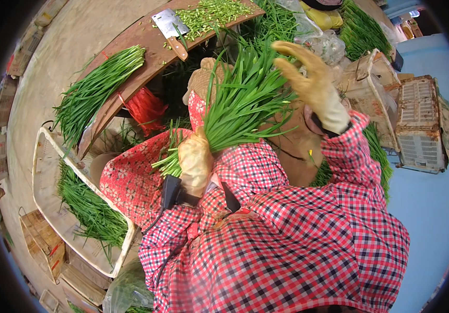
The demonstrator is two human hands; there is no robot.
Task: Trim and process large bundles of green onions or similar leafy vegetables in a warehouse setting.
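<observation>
My left hand (195, 160), in a pale work glove, is closed around the stem end of a bunch of garlic chives (248, 101). The cut pale stems stick out on its left, and the long green leaves fan up and to the right over my lap. My right hand (310, 78), in a tan and white glove, is raised to the right of the leaf tips. Its fingers are stretched and apart, with nothing held in them. Beneath the bunch lies a red flowered cloth (136, 167) over my legs.
A wooden board (154, 65) holds a cleaver (171, 32), chopped stem ends (211, 18) and another chive bunch (102, 88). Red netting (146, 108) hangs below it. At the left, a white crate (39, 172) contains chives. More plastic crates (420, 122) stand at the right.
</observation>
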